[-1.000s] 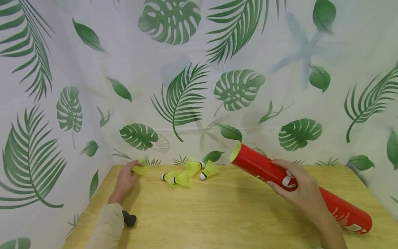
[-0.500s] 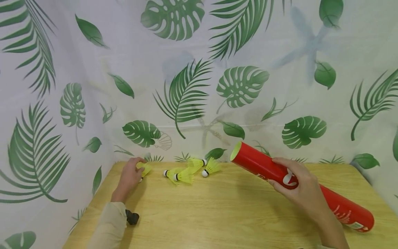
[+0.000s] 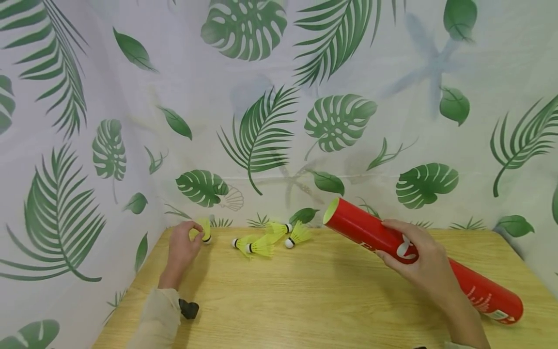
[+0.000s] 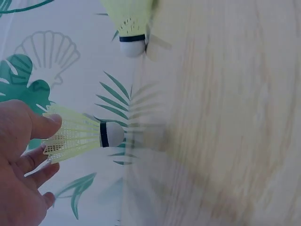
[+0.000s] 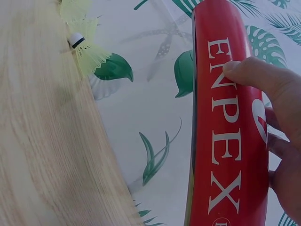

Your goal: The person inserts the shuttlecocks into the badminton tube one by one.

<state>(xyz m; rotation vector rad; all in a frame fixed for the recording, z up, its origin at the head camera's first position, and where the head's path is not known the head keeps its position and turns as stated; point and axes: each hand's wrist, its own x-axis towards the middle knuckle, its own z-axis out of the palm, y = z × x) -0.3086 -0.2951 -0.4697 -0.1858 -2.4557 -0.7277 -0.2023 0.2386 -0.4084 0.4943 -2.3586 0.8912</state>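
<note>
In the head view my left hand (image 3: 183,246) pinches a yellow shuttlecock (image 3: 207,230) by its skirt at the table's back left. The left wrist view shows thumb and fingers on the skirt's rim, with the white cork of this shuttlecock (image 4: 113,134) pointing away from the palm. My right hand (image 3: 425,264) grips a long red tube (image 3: 488,295) round its middle. The tube is tilted, its open end (image 3: 332,212) raised toward the left and its other end low at the right. White lettering runs along the tube (image 5: 225,155) in the right wrist view.
Several yellow shuttlecocks (image 3: 260,246) lie in a loose group at the back of the wooden table (image 3: 279,300), between the hands. A leaf-printed cloth (image 3: 279,145) rises behind the table and along its left side.
The shuttlecock in my left hand has turned, its cork swinging from hidden to down and right. The right hand and red tube hold nearly still.
</note>
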